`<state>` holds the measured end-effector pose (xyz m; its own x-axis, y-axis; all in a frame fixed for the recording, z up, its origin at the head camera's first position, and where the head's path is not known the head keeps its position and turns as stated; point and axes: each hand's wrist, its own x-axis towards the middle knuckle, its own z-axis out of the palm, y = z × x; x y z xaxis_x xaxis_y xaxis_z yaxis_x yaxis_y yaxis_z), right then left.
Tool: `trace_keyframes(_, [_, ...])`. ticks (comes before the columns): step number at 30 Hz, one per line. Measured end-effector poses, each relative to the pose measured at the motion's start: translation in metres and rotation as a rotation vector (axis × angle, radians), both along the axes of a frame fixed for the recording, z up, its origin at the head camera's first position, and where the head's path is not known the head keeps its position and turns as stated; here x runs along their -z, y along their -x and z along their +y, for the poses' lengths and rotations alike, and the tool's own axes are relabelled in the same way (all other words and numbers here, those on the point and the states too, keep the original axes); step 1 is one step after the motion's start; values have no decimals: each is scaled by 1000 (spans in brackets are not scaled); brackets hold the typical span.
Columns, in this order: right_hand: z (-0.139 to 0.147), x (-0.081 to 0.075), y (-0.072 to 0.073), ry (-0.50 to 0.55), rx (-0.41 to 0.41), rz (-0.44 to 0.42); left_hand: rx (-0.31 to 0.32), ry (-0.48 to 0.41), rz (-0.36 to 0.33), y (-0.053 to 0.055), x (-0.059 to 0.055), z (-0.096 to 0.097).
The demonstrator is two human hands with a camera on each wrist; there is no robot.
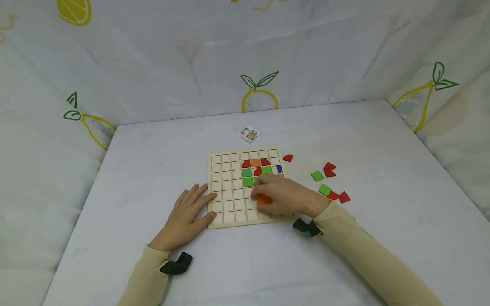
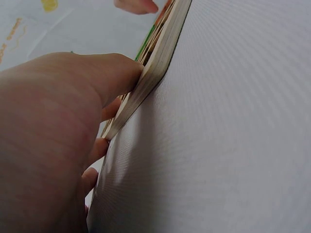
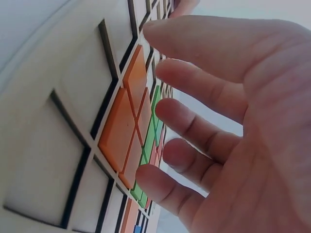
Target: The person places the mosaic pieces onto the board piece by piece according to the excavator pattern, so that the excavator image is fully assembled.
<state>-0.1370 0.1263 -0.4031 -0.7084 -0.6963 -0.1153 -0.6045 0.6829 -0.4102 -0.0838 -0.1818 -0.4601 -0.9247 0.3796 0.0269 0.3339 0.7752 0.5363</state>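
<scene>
A wooden grid board [image 1: 227, 195] lies on the table, partly filled with tiles. My left hand [image 1: 187, 216] lies spread at its left edge, thumb and index finger touching the frame. Above the tiles on the board's right half is my right hand [image 1: 285, 193]. The right wrist view shows its fingers loosely bent, with nothing between them, close over orange tiles [image 3: 116, 131] in the grid. Farther up sit green tiles [image 1: 248, 182], red quarter-circle tiles [image 1: 246, 163], a pale orange tile [image 1: 255, 162] and a small blue piece [image 1: 279, 169]. The right hand hides part of the grid.
A small pattern card [image 1: 249, 134] lies beyond the board. Right of the board are loose red quarter-circles [image 1: 345, 196] and green squares [image 1: 317, 175]; one red quarter-circle [image 1: 288, 157] lies near the upper right corner. A white cloth wall [image 1: 183, 80] stands behind the table.
</scene>
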Motion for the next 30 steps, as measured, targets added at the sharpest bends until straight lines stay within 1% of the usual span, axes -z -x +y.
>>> trace_keyframes(8, [1, 1, -2, -2, -11, 20, 1, 2, -1, 0, 0, 0])
trace_keyframes(11, [2, -1, -1, -8, 8, 7, 0, 4, -4, 0, 0, 0])
trace_keyframes(14, [6, -6, 2, -16, 37, -3, 0, 4, -5, 0, 0, 0])
trace_keyframes(18, [15, -14, 11, -9, 100, -19, 2, 3, -6, 0, -1, -1])
trace_keyframes(22, [32, -24, 23, 30, 170, -43, 4, 2, -4, 0, -1, -2])
trace_keyframes(26, [58, -32, 33, 56, 263, -57, 9, -12, 2, 1, 1, -2])
trace_keyframes(30, [89, -35, 39, 60, 348, -65, 4, -18, 0, 0, 4, -1])
